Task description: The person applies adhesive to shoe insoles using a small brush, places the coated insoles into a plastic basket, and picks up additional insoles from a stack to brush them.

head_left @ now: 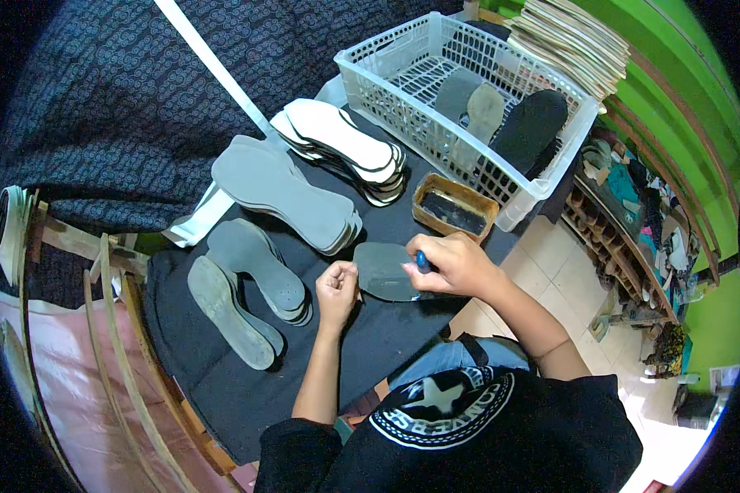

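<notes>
A dark grey shoe insole [380, 267] lies on the black-covered table in front of me. My left hand [337, 292] is closed at its left edge, fingers curled against the rim and seeming to pinch it. Over the right part of the insole, my right hand [452, 267] grips a blue-handled tool [423, 261]; its working end is hidden beneath the hand. Just beyond my right hand stands a brown-stained rectangular tray [455, 207] with dark residue inside.
Stacks of grey insoles [284, 193], darker insoles [259, 267] and white-topped insoles [345, 144] lie at left and beyond. A white plastic crate [460, 140] holding several insoles stands at the far right, beside piled sheets [571, 45]. Cluttered shelves [625, 222] stand farther right.
</notes>
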`<action>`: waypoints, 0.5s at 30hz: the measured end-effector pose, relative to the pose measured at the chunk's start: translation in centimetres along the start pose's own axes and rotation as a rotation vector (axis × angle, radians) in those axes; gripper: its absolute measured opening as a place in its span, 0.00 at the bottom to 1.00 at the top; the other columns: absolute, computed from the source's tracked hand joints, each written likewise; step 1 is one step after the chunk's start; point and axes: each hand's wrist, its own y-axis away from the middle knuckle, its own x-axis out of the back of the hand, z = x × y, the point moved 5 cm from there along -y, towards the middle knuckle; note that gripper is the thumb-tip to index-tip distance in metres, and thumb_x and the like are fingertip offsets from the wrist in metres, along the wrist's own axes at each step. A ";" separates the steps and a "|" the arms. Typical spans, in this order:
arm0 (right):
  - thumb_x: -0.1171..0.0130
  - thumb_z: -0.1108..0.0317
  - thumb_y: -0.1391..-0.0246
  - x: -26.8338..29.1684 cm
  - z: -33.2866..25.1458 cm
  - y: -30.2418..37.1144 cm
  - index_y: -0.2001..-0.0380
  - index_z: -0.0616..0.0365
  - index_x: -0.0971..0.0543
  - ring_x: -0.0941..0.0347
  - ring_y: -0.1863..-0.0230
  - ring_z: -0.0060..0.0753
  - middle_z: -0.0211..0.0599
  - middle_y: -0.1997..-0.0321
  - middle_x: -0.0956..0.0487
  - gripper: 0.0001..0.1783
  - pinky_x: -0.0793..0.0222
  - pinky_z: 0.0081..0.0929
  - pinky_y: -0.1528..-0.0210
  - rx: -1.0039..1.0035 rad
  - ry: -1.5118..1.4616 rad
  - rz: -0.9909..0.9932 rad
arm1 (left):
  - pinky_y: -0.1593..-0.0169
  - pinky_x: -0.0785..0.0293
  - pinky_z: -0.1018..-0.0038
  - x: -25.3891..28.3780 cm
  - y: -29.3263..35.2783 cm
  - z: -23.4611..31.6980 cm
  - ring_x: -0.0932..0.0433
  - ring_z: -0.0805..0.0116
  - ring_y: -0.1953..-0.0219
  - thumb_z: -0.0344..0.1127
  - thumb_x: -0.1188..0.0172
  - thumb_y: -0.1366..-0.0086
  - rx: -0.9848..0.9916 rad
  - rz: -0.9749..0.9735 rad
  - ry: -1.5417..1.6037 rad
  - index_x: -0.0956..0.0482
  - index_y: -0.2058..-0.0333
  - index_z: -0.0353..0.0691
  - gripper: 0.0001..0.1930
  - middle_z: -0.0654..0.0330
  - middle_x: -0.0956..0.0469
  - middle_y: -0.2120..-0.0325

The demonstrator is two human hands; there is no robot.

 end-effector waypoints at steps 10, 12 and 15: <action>0.46 0.61 0.60 0.1 0.2 0.0 0.77 0.56 0.35 0.33 0.83 0.42 0.39 0.82 0.30 0.12 0.38 0.32 0.82 -0.035 0.026 -0.079 | 0.86 0.43 0.88 0.1 0.1 0.2 0.38 0.85 0.89 0.30 0.51 0.43 -0.018 -0.014 -0.016 0.30 0.76 0.35 0.06 0.69 0.34 0.88; 0.45 0.60 0.60 0.3 0.8 -0.1 0.76 0.55 0.34 0.33 0.83 0.41 0.39 0.84 0.30 0.13 0.37 0.32 0.82 -0.072 0.098 -0.103 | 0.87 0.43 0.88 -0.1 0.0 0.2 0.39 0.85 0.90 0.32 0.51 0.43 -0.023 -0.012 -0.018 0.30 0.76 0.36 0.06 0.69 0.34 0.88; 0.45 0.60 0.59 -0.1 0.8 -0.2 0.75 0.55 0.34 0.33 0.84 0.40 0.39 0.84 0.31 0.13 0.37 0.30 0.82 -0.065 0.000 0.071 | 0.87 0.44 0.88 -0.2 -0.1 0.2 0.39 0.85 0.91 0.33 0.50 0.44 -0.038 -0.020 -0.030 0.30 0.76 0.37 0.07 0.70 0.34 0.89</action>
